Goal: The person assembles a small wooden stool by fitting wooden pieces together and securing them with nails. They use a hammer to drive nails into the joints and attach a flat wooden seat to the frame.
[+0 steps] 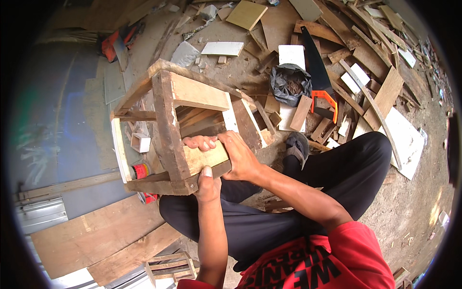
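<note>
A rough wooden frame (169,120) built of dark and pale boards stands tilted across my legs. A light wood board (214,156) fills its near side, between the dark corner post and the slats further right. My left hand (206,178) grips this board, its thumb pressed on the near face and its fingers curled over the top edge. My right hand (240,156) is wrapped round the board's right end, fingers over the top. Part of each palm is hidden behind the wood.
A black plastic bag of nails (291,84) and a handsaw with an orange handle (324,102) lie ahead to the right, among wood scraps (370,58). A red can (140,171) stands beside the frame. Wide planks (96,236) lie at the left.
</note>
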{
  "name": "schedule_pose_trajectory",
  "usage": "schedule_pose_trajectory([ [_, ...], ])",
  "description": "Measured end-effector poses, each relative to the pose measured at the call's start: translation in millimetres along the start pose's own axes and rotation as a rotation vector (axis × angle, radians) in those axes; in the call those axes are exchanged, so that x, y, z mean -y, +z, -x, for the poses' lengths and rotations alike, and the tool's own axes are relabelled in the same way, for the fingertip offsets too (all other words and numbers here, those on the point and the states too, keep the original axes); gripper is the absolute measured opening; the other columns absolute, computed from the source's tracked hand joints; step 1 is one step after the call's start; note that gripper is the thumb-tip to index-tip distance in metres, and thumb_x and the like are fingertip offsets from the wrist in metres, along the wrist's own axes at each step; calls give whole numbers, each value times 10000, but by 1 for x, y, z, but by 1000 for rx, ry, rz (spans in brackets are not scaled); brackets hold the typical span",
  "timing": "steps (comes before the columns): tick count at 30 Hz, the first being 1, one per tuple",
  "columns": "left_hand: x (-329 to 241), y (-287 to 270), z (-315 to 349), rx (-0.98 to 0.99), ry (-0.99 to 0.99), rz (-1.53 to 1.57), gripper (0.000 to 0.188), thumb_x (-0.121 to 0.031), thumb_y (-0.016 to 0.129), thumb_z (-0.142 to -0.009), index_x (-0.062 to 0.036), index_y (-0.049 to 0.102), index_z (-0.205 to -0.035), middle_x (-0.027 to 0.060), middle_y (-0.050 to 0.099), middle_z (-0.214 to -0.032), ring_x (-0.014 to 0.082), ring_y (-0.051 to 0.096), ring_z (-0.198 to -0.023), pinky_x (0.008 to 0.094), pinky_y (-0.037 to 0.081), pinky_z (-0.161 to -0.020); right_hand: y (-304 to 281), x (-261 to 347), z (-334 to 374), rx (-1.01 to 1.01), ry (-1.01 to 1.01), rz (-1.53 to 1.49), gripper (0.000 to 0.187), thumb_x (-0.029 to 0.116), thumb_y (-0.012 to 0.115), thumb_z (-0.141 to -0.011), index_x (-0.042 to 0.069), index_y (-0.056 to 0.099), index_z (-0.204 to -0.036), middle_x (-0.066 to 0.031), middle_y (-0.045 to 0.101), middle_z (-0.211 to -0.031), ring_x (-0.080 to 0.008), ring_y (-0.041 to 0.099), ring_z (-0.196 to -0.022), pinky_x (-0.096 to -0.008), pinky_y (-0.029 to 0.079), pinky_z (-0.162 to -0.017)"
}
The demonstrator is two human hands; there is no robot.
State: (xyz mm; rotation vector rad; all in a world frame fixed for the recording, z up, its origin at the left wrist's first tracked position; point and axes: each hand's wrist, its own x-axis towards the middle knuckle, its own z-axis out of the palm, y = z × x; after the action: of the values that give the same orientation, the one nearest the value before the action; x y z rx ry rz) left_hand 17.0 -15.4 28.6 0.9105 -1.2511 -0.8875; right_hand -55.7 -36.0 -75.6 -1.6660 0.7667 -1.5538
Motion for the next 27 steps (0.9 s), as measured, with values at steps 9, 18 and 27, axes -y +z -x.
schedule_pose_trajectory([
  [9,0,-4,5,-54,77,-108,666,-179,579,-837,64,398,-1430,219,548,-1332,329,529,-1262,461,392,-1112,-33,-1,2,164,-125,52,1026,499,846,-696,-25,353,-1428,-257,486,-1322,-436,478,-1253,-493,384,-1062],
  [18,-16,30,12,-393,103,-97,568,-39,543,-846,169,454,-1367,275,567,-1364,356,545,-1300,468,389,-1143,-35,-36,8,-65,886,-704,575,387,412,-1087,-84,459,-1412,-179,621,-1275,-252,586,-1185,-356,423,-1060],
  [27,-20,-36,3,-366,207,52,591,-77,532,-716,187,544,-1245,287,647,-1201,389,653,-1144,460,491,-1049,21,-12,40,-16,802,-772,455,101,422,-1069,-53,385,-1495,-131,511,-1454,-203,511,-1302,-330,409,-1093],
])
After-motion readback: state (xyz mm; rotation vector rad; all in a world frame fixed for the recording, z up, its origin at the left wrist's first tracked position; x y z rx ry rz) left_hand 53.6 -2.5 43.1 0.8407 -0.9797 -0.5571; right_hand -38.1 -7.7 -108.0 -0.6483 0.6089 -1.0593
